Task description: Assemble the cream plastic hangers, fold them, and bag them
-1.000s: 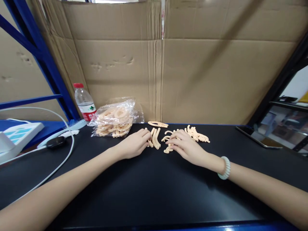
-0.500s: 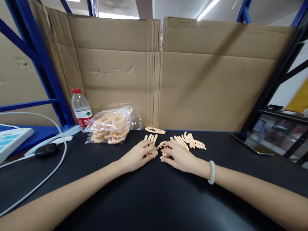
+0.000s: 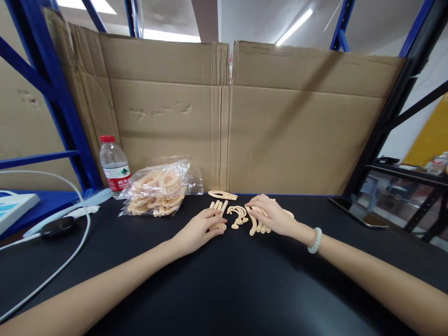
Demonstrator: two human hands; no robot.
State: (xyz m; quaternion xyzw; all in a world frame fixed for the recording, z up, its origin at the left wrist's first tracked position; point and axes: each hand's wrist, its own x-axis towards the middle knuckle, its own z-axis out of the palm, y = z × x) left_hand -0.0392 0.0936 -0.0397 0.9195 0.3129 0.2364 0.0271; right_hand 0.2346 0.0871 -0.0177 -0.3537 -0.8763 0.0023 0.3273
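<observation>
Strips, smooth and curved, lie partly under the right hand.

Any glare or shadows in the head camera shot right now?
Head view: bright glints on the clear plastic bag; a diagonal shadow across the right cardboard panel; a pale sheen on the black tabletop; a bright ceiling lamp above.

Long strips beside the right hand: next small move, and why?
Perhaps use the right hand to nudge the leftmost strip there toward the neighbouring strips: its near end appears slightly apart from theirs, and the hand partly covers them.
</observation>
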